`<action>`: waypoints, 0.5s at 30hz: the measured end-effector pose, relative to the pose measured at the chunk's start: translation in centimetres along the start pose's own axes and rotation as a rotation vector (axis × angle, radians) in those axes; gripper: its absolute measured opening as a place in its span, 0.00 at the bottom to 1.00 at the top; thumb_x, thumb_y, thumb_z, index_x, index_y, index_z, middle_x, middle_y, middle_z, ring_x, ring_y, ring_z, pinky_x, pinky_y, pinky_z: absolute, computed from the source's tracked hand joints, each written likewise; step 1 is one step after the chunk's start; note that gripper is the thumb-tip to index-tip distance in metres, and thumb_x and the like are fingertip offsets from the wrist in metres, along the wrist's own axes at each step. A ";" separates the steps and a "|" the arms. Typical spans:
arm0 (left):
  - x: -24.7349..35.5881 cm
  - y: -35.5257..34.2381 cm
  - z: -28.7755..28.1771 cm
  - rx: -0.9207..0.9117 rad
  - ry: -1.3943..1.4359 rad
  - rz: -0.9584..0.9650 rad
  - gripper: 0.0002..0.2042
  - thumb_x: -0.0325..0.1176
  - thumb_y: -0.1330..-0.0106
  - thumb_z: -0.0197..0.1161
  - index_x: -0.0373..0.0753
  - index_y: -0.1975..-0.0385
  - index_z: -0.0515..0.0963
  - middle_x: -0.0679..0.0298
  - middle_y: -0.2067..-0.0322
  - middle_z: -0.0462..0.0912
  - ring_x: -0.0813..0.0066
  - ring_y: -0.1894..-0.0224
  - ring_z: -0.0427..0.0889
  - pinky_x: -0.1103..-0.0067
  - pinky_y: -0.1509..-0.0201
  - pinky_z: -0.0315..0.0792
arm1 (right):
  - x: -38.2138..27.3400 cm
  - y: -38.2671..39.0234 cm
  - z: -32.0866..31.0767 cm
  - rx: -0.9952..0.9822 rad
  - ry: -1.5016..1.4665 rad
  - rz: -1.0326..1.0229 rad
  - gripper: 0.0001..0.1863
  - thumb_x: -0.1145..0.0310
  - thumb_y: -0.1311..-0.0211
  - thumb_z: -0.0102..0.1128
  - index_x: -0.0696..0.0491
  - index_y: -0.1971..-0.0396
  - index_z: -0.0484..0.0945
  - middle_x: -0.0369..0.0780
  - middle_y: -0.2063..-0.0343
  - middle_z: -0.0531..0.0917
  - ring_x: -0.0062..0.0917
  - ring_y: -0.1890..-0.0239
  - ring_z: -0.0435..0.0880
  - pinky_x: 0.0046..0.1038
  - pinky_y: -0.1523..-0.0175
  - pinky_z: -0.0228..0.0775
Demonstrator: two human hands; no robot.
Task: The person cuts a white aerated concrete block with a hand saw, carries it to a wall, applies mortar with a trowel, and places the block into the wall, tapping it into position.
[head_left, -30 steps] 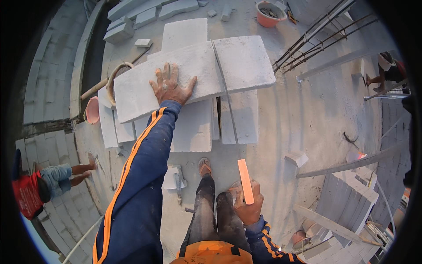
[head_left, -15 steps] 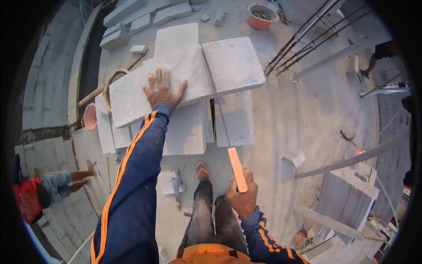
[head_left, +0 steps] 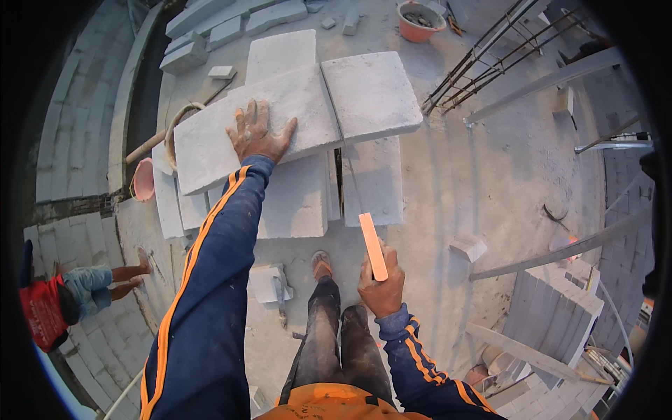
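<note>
My left hand [head_left: 257, 137] lies with fingers spread on a long white block [head_left: 210, 150], which rests crosswise on other pale blocks [head_left: 287, 213]. My right hand [head_left: 383, 287] is closed around the orange handle [head_left: 371, 238] of a hand saw. The thin blade [head_left: 333, 108] runs away from me across the block, in a line that parts the right-hand section [head_left: 371, 87] from the longer left section. A coiled hose or ring [head_left: 172, 136] lies beside the block’s left end, partly hidden.
A co-worker in red [head_left: 44, 308] is at far left; another’s limb [head_left: 581, 52] shows at upper right. Around me are a pink bucket [head_left: 143, 178], an orange tub [head_left: 418, 31], rebar [head_left: 476, 66], stacked blocks [head_left: 546, 315] and long strips [head_left: 560, 255].
My right hand has pushed the saw forward, farther up the frame. My left hand stays on the block. The co-worker at the right has mostly slipped out of view.
</note>
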State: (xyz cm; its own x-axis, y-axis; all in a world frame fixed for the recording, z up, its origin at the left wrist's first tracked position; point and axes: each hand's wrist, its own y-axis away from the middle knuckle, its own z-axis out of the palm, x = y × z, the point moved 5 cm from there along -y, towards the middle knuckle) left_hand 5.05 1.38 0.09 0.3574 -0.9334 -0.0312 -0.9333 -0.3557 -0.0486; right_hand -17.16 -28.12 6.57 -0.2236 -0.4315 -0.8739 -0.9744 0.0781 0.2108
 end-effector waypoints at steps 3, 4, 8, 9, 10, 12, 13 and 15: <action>0.1 0.2 -0.8 0.013 0.033 0.005 0.41 0.72 0.40 0.54 0.58 0.29 0.65 0.67 0.25 0.58 0.59 0.22 0.51 0.49 0.21 0.46 | -0.3 -6.8 3.0 0.079 0.015 -0.202 0.20 0.71 0.37 0.61 0.60 0.46 0.72 0.55 0.65 0.85 0.53 0.65 0.86 0.41 0.61 0.80; 0.1 0.1 -0.8 -0.004 0.016 0.000 0.41 0.73 0.40 0.54 0.58 0.29 0.65 0.66 0.25 0.58 0.59 0.22 0.51 0.49 0.21 0.46 | 0.9 -6.4 3.4 0.047 0.027 -0.101 0.20 0.71 0.37 0.61 0.60 0.46 0.72 0.55 0.64 0.85 0.53 0.64 0.86 0.41 0.60 0.81; 0.0 -0.1 -0.2 0.004 0.038 0.006 0.42 0.73 0.41 0.55 0.57 0.29 0.65 0.66 0.25 0.58 0.58 0.22 0.50 0.47 0.22 0.46 | 5.6 6.3 -0.1 0.043 0.078 -0.090 0.21 0.77 0.40 0.61 0.62 0.46 0.70 0.56 0.55 0.84 0.49 0.60 0.88 0.40 0.56 0.83; -0.1 -0.1 0.1 -0.010 0.031 0.001 0.43 0.73 0.42 0.55 0.57 0.29 0.65 0.67 0.25 0.58 0.57 0.22 0.50 0.47 0.22 0.47 | 5.9 9.4 -1.6 0.087 0.083 -0.147 0.21 0.78 0.41 0.61 0.62 0.47 0.70 0.55 0.54 0.84 0.47 0.61 0.89 0.39 0.58 0.83; -0.2 -0.2 0.1 0.007 0.033 -0.003 0.43 0.74 0.42 0.55 0.57 0.29 0.65 0.67 0.25 0.58 0.57 0.22 0.50 0.47 0.22 0.47 | 6.2 9.5 -1.5 0.040 0.133 -0.168 0.21 0.78 0.41 0.61 0.62 0.47 0.70 0.55 0.54 0.84 0.47 0.61 0.89 0.38 0.58 0.83; -0.2 -0.2 0.4 -0.027 -0.001 -0.007 0.43 0.74 0.42 0.55 0.57 0.29 0.65 0.66 0.25 0.58 0.58 0.22 0.50 0.46 0.22 0.47 | 5.9 8.0 -1.3 0.024 0.219 -0.199 0.21 0.78 0.40 0.60 0.63 0.47 0.70 0.55 0.54 0.84 0.47 0.61 0.89 0.37 0.59 0.83; -0.1 -0.3 0.1 0.021 0.037 0.007 0.43 0.74 0.42 0.54 0.57 0.29 0.65 0.66 0.25 0.58 0.57 0.22 0.50 0.46 0.22 0.47 | 5.1 4.5 -0.5 0.121 0.086 -0.288 0.20 0.76 0.38 0.60 0.63 0.46 0.70 0.54 0.58 0.85 0.47 0.62 0.89 0.36 0.60 0.82; 0.0 0.3 -0.1 0.021 0.033 0.005 0.43 0.75 0.43 0.54 0.58 0.29 0.65 0.66 0.25 0.58 0.57 0.22 0.51 0.47 0.22 0.46 | 4.4 -3.3 2.6 0.065 -0.002 -0.218 0.19 0.74 0.36 0.60 0.62 0.46 0.71 0.54 0.62 0.86 0.47 0.63 0.88 0.36 0.62 0.82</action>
State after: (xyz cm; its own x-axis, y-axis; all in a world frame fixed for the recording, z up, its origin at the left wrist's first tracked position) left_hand 4.79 1.34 0.23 0.3515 -0.9362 0.0011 -0.9339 -0.3507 -0.0696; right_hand -15.05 -27.97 0.87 -0.0076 -0.4431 -0.8964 -0.9991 0.0409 -0.0117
